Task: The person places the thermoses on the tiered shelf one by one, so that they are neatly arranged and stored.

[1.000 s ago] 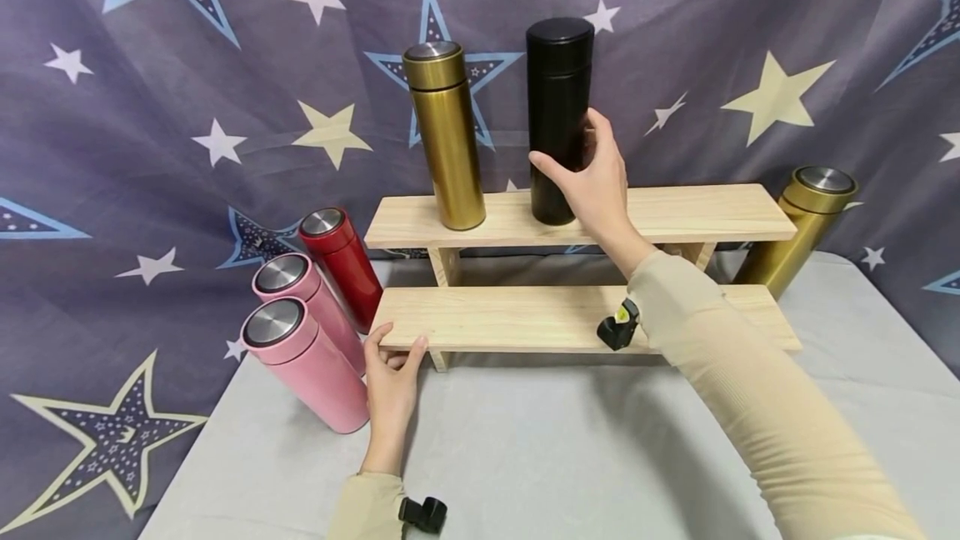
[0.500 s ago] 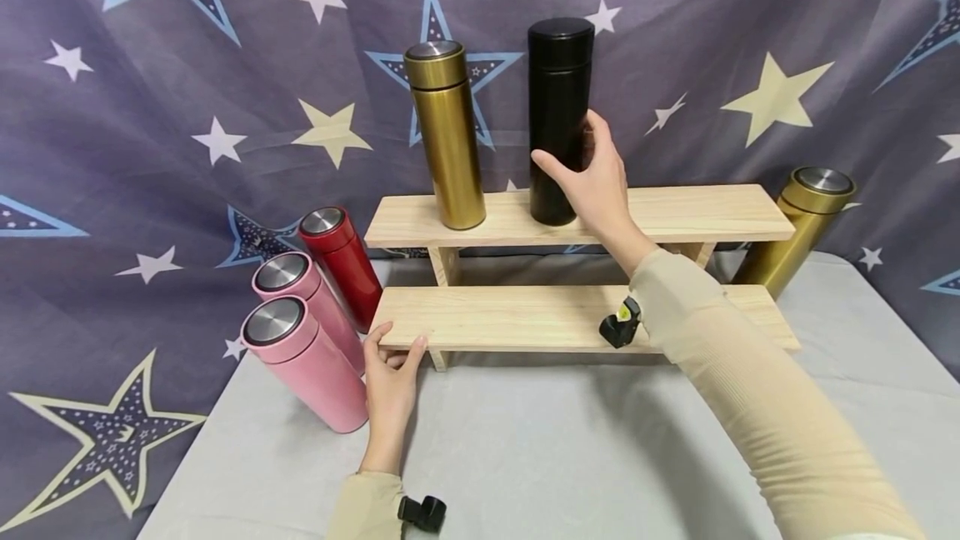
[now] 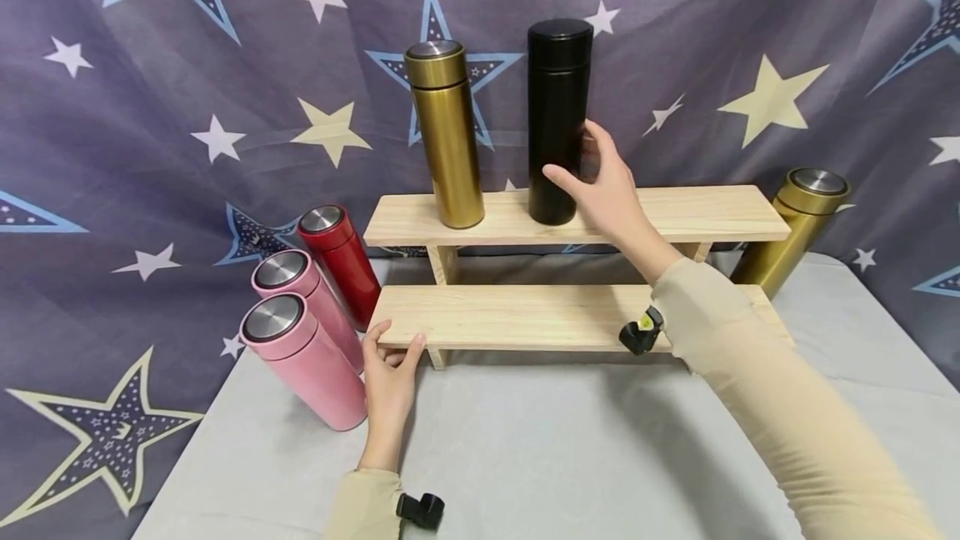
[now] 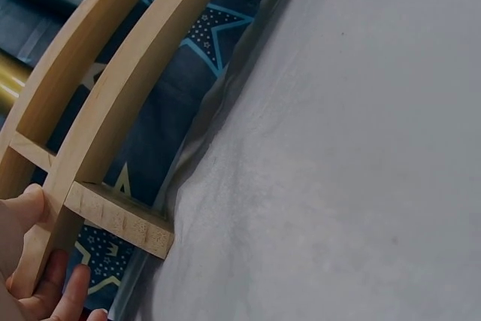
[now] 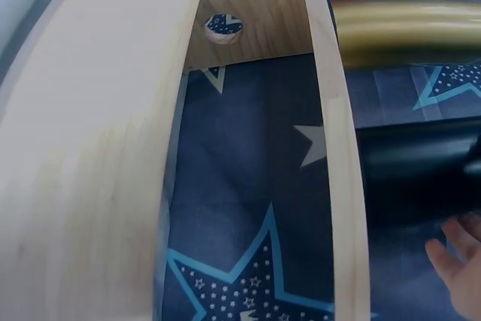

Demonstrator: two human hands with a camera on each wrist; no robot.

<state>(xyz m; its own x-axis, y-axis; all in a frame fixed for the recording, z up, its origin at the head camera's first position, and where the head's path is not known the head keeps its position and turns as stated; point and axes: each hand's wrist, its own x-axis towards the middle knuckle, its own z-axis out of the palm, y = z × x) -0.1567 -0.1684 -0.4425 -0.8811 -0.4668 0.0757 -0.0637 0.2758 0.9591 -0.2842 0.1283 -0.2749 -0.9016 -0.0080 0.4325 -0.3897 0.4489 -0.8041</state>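
Note:
A black thermos bottle (image 3: 558, 123) stands upright on the upper board of a two-tier wooden shelf (image 3: 510, 315). My right hand (image 3: 611, 190) is at its right side, thumb and fingers spread apart, fingertips right at the bottle's surface. In the right wrist view the fingers (image 5: 447, 257) show beside the black bottle (image 5: 413, 171). To its left on the same board stands a gold thermos bottle (image 3: 450, 148). My left hand (image 3: 392, 382) grips the lower board's front left corner, thumb and fingers on either side of the board (image 4: 56, 186) in the left wrist view.
Left of the shelf stand two pink thermos bottles (image 3: 318, 373) (image 3: 322, 298) and a red one (image 3: 345, 273), close together. A second gold bottle (image 3: 787, 232) is behind the shelf's right end. Grey cloth (image 3: 525, 440) covers the table; a starry curtain (image 3: 247, 40) hangs behind.
My right hand has loosened from the black bottle and shifted right and slightly down, its thumb sliding back across the bottle. The bottle stays in place. My left hand holds the same spot.

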